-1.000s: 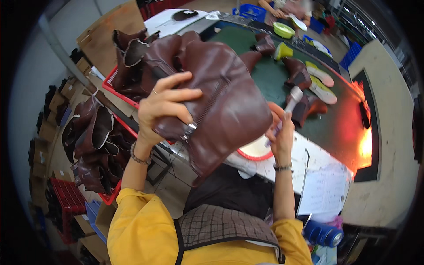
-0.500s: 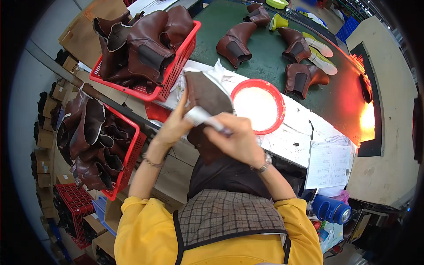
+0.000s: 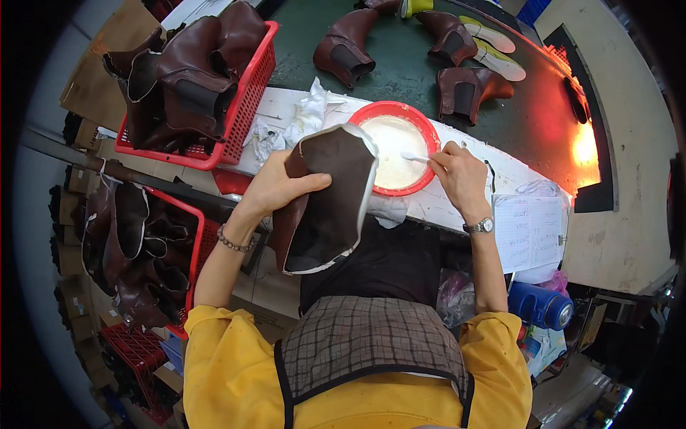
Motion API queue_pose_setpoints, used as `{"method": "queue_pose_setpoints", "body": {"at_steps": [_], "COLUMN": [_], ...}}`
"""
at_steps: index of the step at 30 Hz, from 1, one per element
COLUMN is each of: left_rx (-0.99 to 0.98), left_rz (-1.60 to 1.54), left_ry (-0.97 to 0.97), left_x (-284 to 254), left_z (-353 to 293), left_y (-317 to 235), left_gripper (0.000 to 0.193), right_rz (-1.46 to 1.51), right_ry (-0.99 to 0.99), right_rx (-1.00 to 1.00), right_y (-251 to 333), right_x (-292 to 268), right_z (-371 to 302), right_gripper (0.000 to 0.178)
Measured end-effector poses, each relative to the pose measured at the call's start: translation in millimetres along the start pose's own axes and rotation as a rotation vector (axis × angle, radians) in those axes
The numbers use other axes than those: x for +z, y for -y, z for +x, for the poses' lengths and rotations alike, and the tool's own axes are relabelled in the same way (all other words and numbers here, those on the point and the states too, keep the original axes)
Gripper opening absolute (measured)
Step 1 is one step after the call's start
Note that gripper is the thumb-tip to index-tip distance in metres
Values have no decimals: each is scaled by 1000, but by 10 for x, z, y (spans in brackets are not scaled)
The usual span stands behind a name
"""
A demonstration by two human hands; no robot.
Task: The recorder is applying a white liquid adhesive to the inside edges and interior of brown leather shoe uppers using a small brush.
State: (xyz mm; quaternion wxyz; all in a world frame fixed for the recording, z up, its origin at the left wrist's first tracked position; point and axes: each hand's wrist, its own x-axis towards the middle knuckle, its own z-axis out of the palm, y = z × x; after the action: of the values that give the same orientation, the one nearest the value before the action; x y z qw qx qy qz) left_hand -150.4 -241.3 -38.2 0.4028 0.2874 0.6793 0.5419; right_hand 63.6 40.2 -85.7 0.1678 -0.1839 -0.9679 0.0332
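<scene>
My left hand (image 3: 282, 182) grips a dark brown boot upper (image 3: 334, 171) by its side, thumb pressed on the leather. Pale lining edges show along its rim, and it hangs above my lap. In my right hand (image 3: 461, 179) a small white-tipped brush (image 3: 414, 156) is pinched, its tip over or in the creamy white liquid of a red bowl (image 3: 434, 139). The bowl stands on a white ledge just beyond the boot upper. A crumpled white cloth (image 3: 311, 114) lies left of the bowl.
Two red baskets (image 3: 250, 86) of brown boots stand at my left. Beyond the ledge runs a green belt (image 3: 300, 50) with brown ankle boots (image 3: 464, 93) and yellow-green shoes (image 3: 500, 61), leading to a glowing opening. A notebook (image 3: 529, 232) and blue flask (image 3: 539, 306) sit at right.
My right hand has moved the brush away from the boot upper, rightward to the bowl. My left hand has turned the boot upper. The whole view has shifted.
</scene>
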Motion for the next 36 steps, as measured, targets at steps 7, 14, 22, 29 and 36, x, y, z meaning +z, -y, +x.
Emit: {"method": "queue_pose_setpoints", "body": {"at_steps": [7,14,22,29,36], "left_rx": [-172,-59,183,318,329], "left_rz": [20,-84,64,299,693], "left_ry": [197,124,-180,-401,-549], "left_x": [75,120,97,-906,-781], "left_z": [174,274,404,836,1894], "left_y": [-146,-473,-628,5,676], "left_gripper": [27,24,31,45,79], "right_rz": [761,579,605,678,764], "right_ry": [-172,-255,-390,-525,-560], "right_rx": [-13,-143,-143,244,361], "right_y": [82,136,185,-324,-567], "right_x": [-420,-384,-322,413,735], "right_z": [152,225,73,-213,-579], "right_gripper": [16,15,13,11,15]}}
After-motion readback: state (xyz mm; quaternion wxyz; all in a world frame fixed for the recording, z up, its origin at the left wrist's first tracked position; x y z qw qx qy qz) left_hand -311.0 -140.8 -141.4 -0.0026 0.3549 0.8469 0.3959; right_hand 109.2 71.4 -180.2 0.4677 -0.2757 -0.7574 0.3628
